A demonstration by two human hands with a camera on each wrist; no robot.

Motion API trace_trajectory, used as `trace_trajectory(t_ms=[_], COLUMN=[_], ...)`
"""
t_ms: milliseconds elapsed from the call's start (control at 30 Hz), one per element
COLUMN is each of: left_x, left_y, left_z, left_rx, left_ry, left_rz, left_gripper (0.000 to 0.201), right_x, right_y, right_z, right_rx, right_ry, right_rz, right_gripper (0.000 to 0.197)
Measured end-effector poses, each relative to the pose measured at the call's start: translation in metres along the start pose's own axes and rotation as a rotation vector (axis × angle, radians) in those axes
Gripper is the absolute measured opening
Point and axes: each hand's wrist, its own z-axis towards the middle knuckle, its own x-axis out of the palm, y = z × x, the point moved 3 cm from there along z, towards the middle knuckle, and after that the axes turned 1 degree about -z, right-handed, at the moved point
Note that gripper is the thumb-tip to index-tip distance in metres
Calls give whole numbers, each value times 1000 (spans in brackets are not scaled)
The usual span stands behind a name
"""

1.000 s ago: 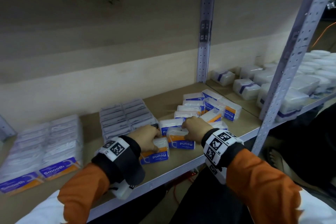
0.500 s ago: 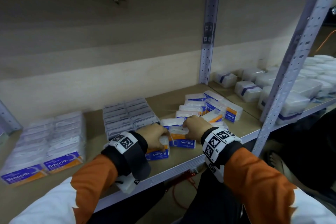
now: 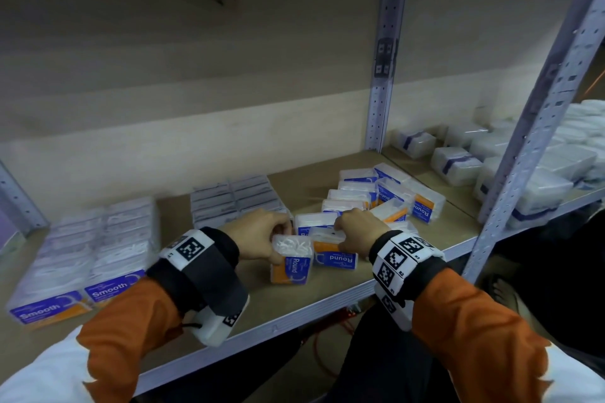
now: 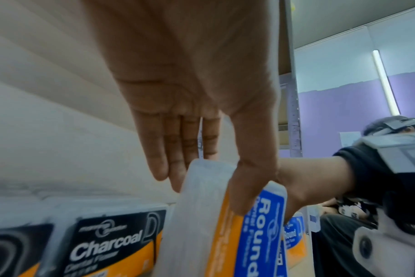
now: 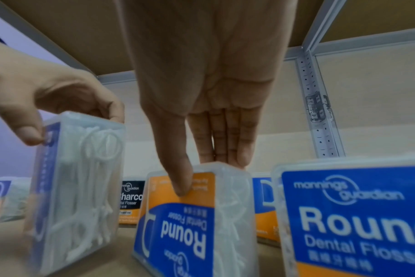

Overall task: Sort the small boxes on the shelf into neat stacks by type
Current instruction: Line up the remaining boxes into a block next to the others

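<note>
Tipped upright now, left hand (image 3: 258,234) pinches 1 Round box (image 3: 291,260); right hand (image 3: 358,229) grips another (image 3: 334,253) beside Charcoal boxes (image 3: 235,203).

Stockroom (metal shelving (image 3: 383,82), boxed flossers (image 3: 422,203))

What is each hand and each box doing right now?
Left hand: pinches a clear plastic Round flosser box, tipped up on its end.
Right hand: pinches another clear Round box, label upside down.
Loose Round boxes: jumbled.
Smooth boxes: neat rows.
Charcoal boxes: neat rows.
</note>
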Motion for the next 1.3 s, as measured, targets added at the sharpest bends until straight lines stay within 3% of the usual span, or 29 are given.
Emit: trace_trajectory(t_ms=[400,700,833,967,1300], left_x=[7,15,18,27,34], left_y=[33,54,59,68,74], left_z=[-21,-34,-38,-38,-35], left_rx=[-133,-211,-203,-206,-301], left_ry=[-1,-7,-16,7,103], left_rz=[-210,-73,17,8,40], left_gripper=[36,42,42,48,40], right_x=[1,3,4,7,24], right_y=[2,4,7,8,-1], right_z=[2,2,3,2,1], right_rx=[-28,-65,-108,-135,-112], right_ry=[12,66,71,43,-54], right_rz=[-10,55,170,239,629], right_gripper=[38,43,39,46,52])
